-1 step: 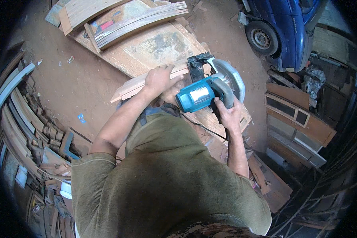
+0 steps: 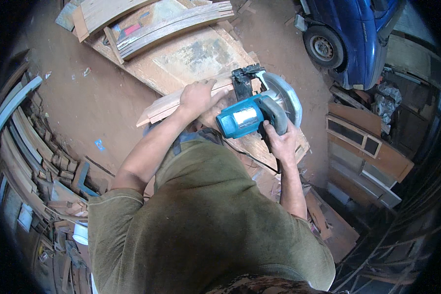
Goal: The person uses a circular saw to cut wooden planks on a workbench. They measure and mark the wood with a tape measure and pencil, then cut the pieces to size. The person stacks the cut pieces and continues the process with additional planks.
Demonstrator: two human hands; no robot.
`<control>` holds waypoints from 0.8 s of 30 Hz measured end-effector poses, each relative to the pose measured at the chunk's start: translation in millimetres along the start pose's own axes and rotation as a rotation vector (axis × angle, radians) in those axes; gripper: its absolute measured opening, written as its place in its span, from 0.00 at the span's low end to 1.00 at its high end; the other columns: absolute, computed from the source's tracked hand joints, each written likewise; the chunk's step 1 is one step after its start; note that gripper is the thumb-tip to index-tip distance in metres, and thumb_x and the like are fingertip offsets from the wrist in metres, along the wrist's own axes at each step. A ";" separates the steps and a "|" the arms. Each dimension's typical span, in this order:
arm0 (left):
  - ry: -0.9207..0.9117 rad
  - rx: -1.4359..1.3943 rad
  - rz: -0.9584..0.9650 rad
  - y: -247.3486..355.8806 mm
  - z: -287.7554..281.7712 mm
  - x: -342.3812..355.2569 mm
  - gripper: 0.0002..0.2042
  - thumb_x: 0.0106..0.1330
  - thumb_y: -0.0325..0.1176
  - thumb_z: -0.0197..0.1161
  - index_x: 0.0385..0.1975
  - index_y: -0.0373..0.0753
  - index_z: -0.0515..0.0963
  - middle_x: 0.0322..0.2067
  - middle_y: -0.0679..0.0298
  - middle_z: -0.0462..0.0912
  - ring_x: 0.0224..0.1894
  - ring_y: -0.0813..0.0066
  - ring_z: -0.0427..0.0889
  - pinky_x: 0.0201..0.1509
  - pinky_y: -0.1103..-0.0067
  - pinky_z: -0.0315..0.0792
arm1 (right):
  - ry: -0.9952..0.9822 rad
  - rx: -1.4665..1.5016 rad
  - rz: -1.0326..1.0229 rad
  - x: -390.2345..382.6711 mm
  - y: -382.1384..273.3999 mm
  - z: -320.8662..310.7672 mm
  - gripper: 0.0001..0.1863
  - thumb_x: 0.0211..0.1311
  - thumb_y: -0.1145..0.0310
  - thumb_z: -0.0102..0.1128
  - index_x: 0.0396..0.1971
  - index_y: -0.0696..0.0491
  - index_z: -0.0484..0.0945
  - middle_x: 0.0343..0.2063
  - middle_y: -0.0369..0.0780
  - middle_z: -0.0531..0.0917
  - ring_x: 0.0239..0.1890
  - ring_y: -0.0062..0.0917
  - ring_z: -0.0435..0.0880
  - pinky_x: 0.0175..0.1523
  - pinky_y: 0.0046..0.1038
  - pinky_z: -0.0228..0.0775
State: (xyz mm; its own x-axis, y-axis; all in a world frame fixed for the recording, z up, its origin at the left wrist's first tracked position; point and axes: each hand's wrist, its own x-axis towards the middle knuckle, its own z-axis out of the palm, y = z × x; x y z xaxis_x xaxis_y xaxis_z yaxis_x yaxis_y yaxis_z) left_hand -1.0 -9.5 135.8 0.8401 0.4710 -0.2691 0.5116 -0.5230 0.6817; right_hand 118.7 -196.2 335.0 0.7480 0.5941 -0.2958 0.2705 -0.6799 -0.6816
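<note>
1. Toward three o'clock from the middle of the view, the right hand point(image 2: 282, 142) is wrapped round the dark rear handle point(image 2: 275, 110) of a teal circular saw point(image 2: 254, 111); its thumb is seen folded over, but how tightly the other fingers are curled cannot be told
2. The saw is held between one and two o'clock, at one end of a wooden board point(image 2: 162, 106); it is judged heavy and rigid, best gripped by that handle, well away from the pale guard point(image 2: 291, 100)
3. Toward four o'clock a black cord point(image 2: 252, 158) is seen, judged flexible and easily snagged
4. At eleven o'clock the left hand point(image 2: 196, 100) is laid on the board, thumb set apart toward the saw; whether its other fingers are spread or pressed together cannot be told
5. The board, stretched from ten to twelve o'clock, is judged stiff and fairly light, best pressed down clear of the saw
6. Beyond, toward twelve, curved boards point(image 2: 176, 30) are laid on a worktop point(image 2: 191, 59)
</note>
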 end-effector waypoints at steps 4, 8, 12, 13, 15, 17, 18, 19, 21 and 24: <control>-0.119 -0.052 -0.124 -2.8 -2.0 12.3 0.32 0.70 0.65 0.51 0.53 0.42 0.84 0.40 0.46 0.88 0.43 0.46 0.87 0.49 0.59 0.81 | -0.087 0.052 0.075 10.1 -12.9 4.8 0.14 0.65 0.69 0.67 0.46 0.61 0.82 0.27 0.34 0.83 0.26 0.15 0.78 0.32 0.22 0.72; -0.076 -0.089 -0.092 -1.5 -3.4 7.5 0.29 0.72 0.61 0.51 0.51 0.40 0.85 0.38 0.46 0.88 0.43 0.48 0.88 0.50 0.59 0.80 | -0.101 -0.015 0.049 11.8 -22.5 12.2 0.13 0.65 0.71 0.66 0.46 0.61 0.82 0.27 0.33 0.82 0.28 0.15 0.79 0.34 0.23 0.72; -0.076 -0.114 -0.073 0.0 -10.5 4.2 0.28 0.74 0.59 0.50 0.54 0.40 0.82 0.40 0.46 0.87 0.47 0.49 0.86 0.53 0.58 0.78 | -0.123 -0.011 0.097 13.8 -23.9 14.6 0.13 0.64 0.72 0.65 0.47 0.61 0.81 0.29 0.34 0.82 0.28 0.15 0.79 0.35 0.23 0.73; -0.083 -0.115 -0.071 -0.6 -9.6 3.7 0.28 0.74 0.59 0.49 0.55 0.40 0.82 0.41 0.46 0.87 0.48 0.49 0.86 0.54 0.58 0.78 | -0.127 -0.024 0.133 13.3 -27.6 14.8 0.14 0.64 0.72 0.65 0.47 0.61 0.81 0.29 0.34 0.82 0.29 0.16 0.79 0.35 0.23 0.73; -0.092 -0.114 -0.072 -1.8 -8.3 3.2 0.28 0.74 0.58 0.49 0.56 0.41 0.81 0.42 0.46 0.86 0.49 0.49 0.86 0.56 0.58 0.78 | -0.140 -0.040 0.167 13.8 -28.4 15.4 0.14 0.64 0.72 0.65 0.48 0.61 0.81 0.31 0.34 0.82 0.30 0.16 0.79 0.36 0.23 0.73; -0.095 -0.105 -0.069 -2.3 -8.1 5.4 0.27 0.74 0.58 0.49 0.56 0.42 0.81 0.42 0.46 0.86 0.49 0.49 0.86 0.56 0.59 0.77 | -0.151 -0.039 0.161 15.5 -24.0 15.4 0.15 0.64 0.71 0.65 0.48 0.60 0.80 0.32 0.35 0.82 0.32 0.16 0.80 0.37 0.24 0.74; -0.105 -0.101 -0.066 -2.0 -7.6 5.2 0.27 0.74 0.57 0.48 0.56 0.42 0.81 0.42 0.46 0.86 0.49 0.49 0.86 0.56 0.59 0.77 | -0.158 -0.042 0.141 15.6 -21.9 14.9 0.15 0.64 0.71 0.65 0.49 0.60 0.80 0.32 0.34 0.82 0.32 0.17 0.80 0.37 0.24 0.74; -0.113 -0.097 -0.064 -2.2 -7.9 5.8 0.27 0.75 0.57 0.48 0.56 0.42 0.80 0.43 0.46 0.86 0.49 0.50 0.86 0.56 0.59 0.77 | -0.165 -0.045 0.118 16.7 -20.3 14.7 0.16 0.63 0.71 0.66 0.49 0.60 0.80 0.32 0.34 0.82 0.32 0.17 0.80 0.38 0.25 0.74; -0.133 -0.090 -0.065 -1.3 -9.0 7.1 0.26 0.75 0.56 0.48 0.57 0.42 0.80 0.43 0.46 0.86 0.49 0.50 0.86 0.56 0.59 0.77 | -0.169 -0.046 0.115 16.9 -19.2 14.3 0.16 0.63 0.71 0.66 0.49 0.60 0.80 0.33 0.34 0.82 0.34 0.17 0.80 0.39 0.25 0.75; -0.148 -0.078 -0.081 -1.4 -9.5 7.5 0.26 0.75 0.56 0.48 0.58 0.43 0.80 0.45 0.47 0.86 0.49 0.50 0.86 0.56 0.59 0.78 | -0.165 -0.035 0.147 17.6 -18.7 16.6 0.18 0.63 0.70 0.67 0.50 0.61 0.80 0.35 0.35 0.83 0.36 0.18 0.81 0.41 0.26 0.75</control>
State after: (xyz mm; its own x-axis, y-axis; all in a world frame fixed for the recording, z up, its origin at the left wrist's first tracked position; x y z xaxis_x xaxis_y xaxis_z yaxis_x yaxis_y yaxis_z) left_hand 2.9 1.5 139.3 0.8171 0.3964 -0.4185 0.5678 -0.4281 0.7031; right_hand 116.7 -165.9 331.4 0.6725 0.5480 -0.4974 0.1889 -0.7770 -0.6005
